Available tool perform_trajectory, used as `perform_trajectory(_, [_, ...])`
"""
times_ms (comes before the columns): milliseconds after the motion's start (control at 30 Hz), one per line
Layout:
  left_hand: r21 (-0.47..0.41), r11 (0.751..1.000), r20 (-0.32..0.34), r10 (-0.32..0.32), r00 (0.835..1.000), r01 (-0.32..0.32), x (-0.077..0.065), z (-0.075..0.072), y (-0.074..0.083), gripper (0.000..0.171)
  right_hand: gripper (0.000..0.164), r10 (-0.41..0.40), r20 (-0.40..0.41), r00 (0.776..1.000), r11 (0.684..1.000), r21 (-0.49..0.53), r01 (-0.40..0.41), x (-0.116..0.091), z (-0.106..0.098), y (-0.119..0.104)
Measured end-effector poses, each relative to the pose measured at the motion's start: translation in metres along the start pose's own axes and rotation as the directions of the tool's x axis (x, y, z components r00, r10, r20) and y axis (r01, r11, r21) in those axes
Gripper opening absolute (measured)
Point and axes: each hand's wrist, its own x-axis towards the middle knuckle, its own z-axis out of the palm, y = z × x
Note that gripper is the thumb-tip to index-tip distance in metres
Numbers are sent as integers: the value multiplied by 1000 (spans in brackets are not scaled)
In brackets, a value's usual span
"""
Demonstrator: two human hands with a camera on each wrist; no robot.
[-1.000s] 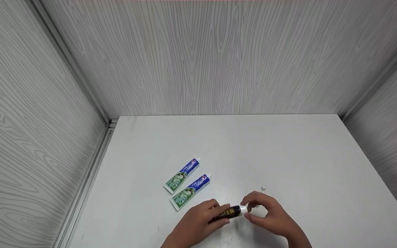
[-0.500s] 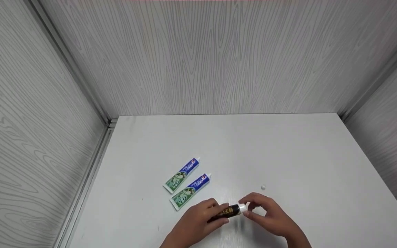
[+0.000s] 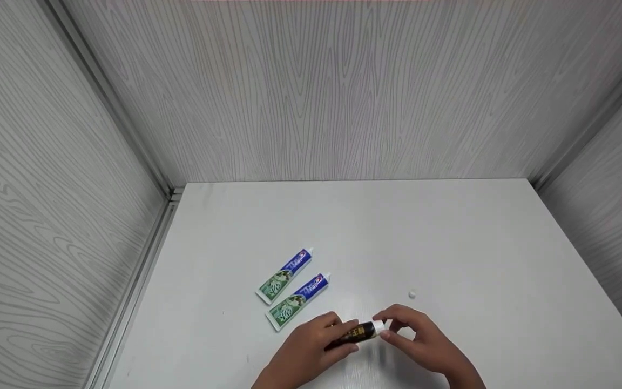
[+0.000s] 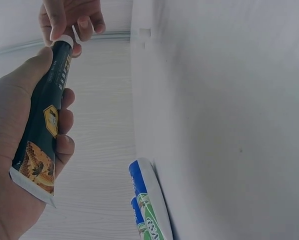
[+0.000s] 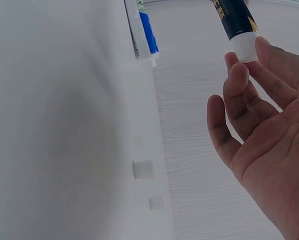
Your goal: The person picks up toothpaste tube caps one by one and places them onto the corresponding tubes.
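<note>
My left hand [image 3: 306, 346] grips a dark toothpaste tube [image 4: 47, 110] with gold lettering and a honeycomb picture, its fingers curled round the body. The tube's capped end points right in the head view, slightly raised. At that end, my right hand [image 3: 421, 337] pinches the white cap [image 5: 245, 47] between thumb and fingers. The cap sits on the tube's end, partly covered by the fingertips. In the right wrist view, the other fingers stay loosely bent below the cap.
Two blue-and-green toothpaste tubes [image 3: 284, 275] lie side by side, slantwise, left of the hands on the white table [image 3: 224, 227]. Two small white caps [image 5: 143, 169] rest on the tabletop beyond the right hand. Grained panels [image 3: 311, 92] enclose the back and sides.
The right hand has shifted slightly left at the cap, and its fingertips have changed position a little on it. The left hand and the tube stay almost still.
</note>
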Motion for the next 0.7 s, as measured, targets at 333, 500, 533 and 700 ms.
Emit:
perform_trajectory(333, [-14,1000,9,0,1000,0,-1,0,0,42,38,-48,21,999,999,23,47,-1,-4,3])
perform_trajectory(500, [-28,999,20,-16,1000,17,-1,-1,2,42,30,-56,21,998,998,24,56,-1,-4,4])
perform_trajectory(533, [-30,999,21,-16,1000,17,-1,-1,2,42,29,-52,20,998,998,20,51,-1,-4,4])
perform_trajectory(700, [-36,999,18,-20,1000,21,0,-1,1,42,25,-18,12,1000,1000,-1,18,0,-4,2])
